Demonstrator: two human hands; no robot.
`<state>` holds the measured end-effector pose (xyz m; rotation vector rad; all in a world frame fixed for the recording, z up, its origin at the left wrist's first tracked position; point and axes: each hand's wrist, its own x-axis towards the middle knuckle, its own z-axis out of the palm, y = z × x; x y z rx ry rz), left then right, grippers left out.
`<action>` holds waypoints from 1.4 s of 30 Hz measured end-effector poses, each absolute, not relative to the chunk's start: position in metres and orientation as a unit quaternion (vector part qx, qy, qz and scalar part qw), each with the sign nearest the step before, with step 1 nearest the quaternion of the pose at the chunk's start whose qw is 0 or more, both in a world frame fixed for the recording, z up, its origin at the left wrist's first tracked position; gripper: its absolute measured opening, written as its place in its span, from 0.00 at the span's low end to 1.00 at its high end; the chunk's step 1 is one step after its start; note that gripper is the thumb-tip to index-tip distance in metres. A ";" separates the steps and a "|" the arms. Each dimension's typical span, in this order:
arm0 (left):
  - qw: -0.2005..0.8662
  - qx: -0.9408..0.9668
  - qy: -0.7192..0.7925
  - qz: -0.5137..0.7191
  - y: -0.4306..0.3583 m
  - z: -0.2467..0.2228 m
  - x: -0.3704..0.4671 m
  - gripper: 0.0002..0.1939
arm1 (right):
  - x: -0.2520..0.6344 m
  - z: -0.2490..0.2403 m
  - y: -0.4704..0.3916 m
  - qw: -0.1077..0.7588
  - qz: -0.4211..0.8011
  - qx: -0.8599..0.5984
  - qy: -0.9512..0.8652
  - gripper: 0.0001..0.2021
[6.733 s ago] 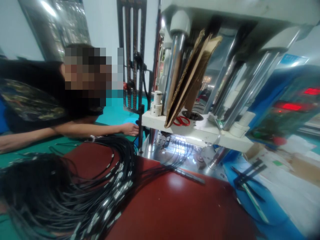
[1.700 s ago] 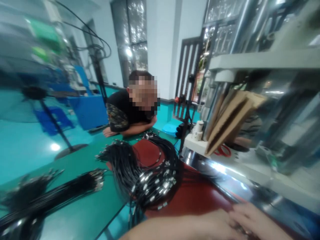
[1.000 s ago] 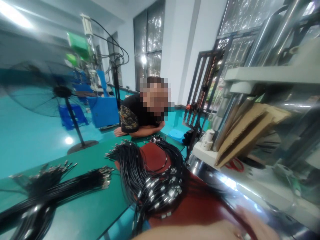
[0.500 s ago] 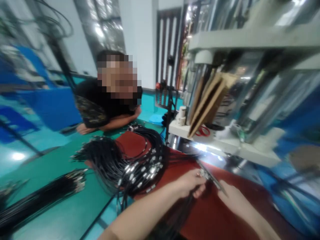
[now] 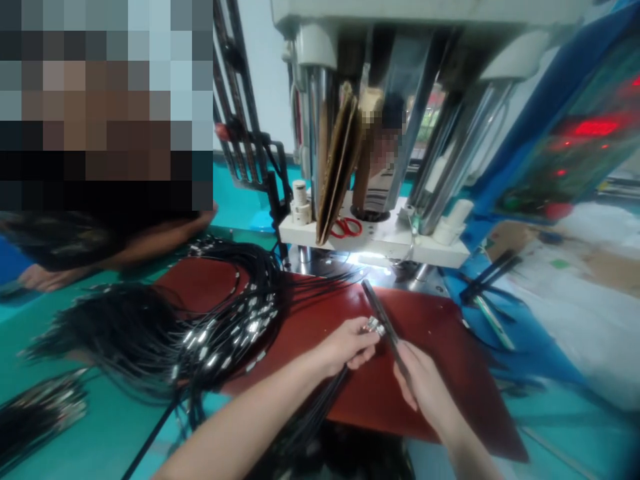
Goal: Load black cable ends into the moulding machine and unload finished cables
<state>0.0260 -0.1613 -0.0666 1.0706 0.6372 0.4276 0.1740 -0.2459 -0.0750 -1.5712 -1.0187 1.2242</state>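
Note:
My left hand (image 5: 350,343) is closed on a bunch of black cables (image 5: 325,400), whose silvery connector ends (image 5: 375,326) stick out past the thumb and whose lengths hang toward my lap. In my right hand (image 5: 420,377) is a long dark metal bar-like tool (image 5: 383,313), slanting up and left beside the connectors; whether it touches them I cannot tell. Both hands are over a red-brown mat (image 5: 440,340). Left of them lies a large coil of black cables (image 5: 235,320) with silvery metal pieces along it. A few strands run from it toward the lit machine base.
A press machine (image 5: 330,250) with upright columns stands ahead, red-handled scissors (image 5: 347,227) and folded cardboard (image 5: 337,160) on its plate. A co-worker's arm (image 5: 155,247) rests on the green table at left. Another cable bundle (image 5: 45,407) lies there. Plastic bags (image 5: 590,300) are at right.
My view has swung to the right and closer to the machine. My left hand still grips the cables, and my right hand still holds the tool, now seen at a steeper slant.

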 end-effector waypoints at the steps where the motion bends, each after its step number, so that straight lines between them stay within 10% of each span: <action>1: 0.781 0.508 0.306 0.195 -0.163 -0.066 0.027 0.14 | 0.174 -0.075 -0.249 0.437 0.494 -0.636 -0.401 0.18; 42: 0.730 0.561 0.346 0.180 -0.185 -0.064 0.064 0.07 | 0.170 -0.090 -0.270 0.552 0.398 -0.629 -0.375 0.24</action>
